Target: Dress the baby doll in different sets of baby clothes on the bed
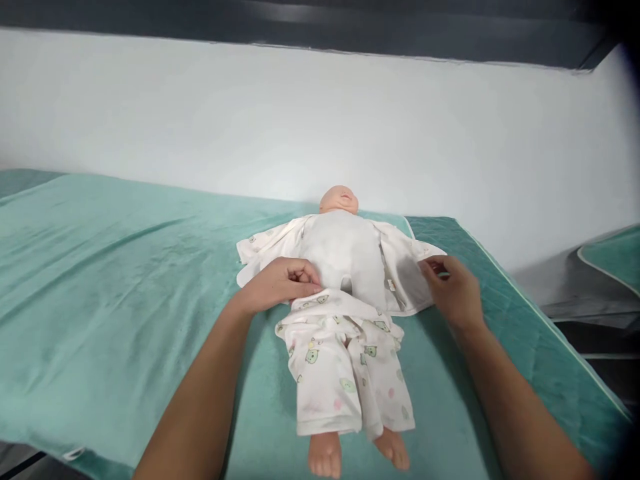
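Observation:
A baby doll (336, 250) lies on its back, its head toward the wall and its bare feet toward me. Its patterned white jacket (407, 280) is spread open on both sides, baring the pale torso. White pants (327, 380) with green animal prints cover the legs. My left hand (283, 283) is closed at the waistband, thumb and fingers pinching the cloth near the doll's hip. On the other side, my right hand (456, 288) pinches the outer edge of the open jacket, close to the sleeve.
A teal padded cover (125, 287) lies under the doll, with a darker quilted strip (520, 320) along the right. Behind the doll's head rises a white wall (300, 120). Another teal-covered surface (615, 257) stands at the far right, beyond a gap.

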`<state>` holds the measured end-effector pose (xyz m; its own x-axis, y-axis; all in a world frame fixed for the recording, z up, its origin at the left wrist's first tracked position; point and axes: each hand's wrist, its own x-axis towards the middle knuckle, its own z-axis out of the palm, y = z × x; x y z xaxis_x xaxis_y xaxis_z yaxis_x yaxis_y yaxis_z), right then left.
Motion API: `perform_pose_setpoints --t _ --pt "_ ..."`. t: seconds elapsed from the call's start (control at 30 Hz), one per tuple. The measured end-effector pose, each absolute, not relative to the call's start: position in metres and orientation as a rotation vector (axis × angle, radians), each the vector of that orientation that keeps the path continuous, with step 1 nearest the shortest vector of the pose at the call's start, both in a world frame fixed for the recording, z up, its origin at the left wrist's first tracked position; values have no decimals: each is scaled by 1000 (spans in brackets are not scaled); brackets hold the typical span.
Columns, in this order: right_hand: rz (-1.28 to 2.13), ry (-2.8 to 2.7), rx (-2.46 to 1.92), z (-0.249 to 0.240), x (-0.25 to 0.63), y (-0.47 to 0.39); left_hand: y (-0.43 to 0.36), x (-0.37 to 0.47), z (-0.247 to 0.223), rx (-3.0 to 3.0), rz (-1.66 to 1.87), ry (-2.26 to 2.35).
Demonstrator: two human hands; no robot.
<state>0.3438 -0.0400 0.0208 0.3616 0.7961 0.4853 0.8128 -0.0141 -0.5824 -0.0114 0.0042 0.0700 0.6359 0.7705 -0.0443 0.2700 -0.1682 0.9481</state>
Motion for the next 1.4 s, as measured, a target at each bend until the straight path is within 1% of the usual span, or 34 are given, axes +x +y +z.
perform_pose_setpoints --t 0.07,0.13,0.23,0.3,0.47,0.63,0.7,0.83,0.9,1.03,1.2,1.3,1.4 --pt "149 -1575 -1574 28 312 -50 2 -14 75 1725 397 807" --pt "247 -1812 -1341 37 281 -59 -1 -17 80 1693 224 767" --pt "315 -2014 -1072 47 256 -69 -4 -17 84 1697 34 714" --pt "328 -2074 -980 50 253 -71 -5 -16 85 1786 0 679" --pt "437 -2153 -873 55 257 -71 -6 -14 84 1957 174 604" --pt "581 -2197 -1012 66 249 -74 -9 -4 81 1936 590 659" --pt "683 -2187 -1044 73 247 -75 -12 0 79 1889 675 674" --pt "963 -1983 -1106 83 247 -70 -14 1 76 1709 626 678" --pt "1041 -1855 -1152 86 249 -66 -14 0 76 1664 573 654" --pt "1114 -1780 -1224 84 255 -56 -10 -1 77 1607 596 688" --pt "1115 -1756 -1334 66 276 -51 -2 -5 71 1529 651 819" --pt "1141 -1686 -1339 53 289 -50 5 -5 63 1448 760 912" --pt "1169 -1655 -1316 44 297 -49 13 -1 54 1358 985 1029"
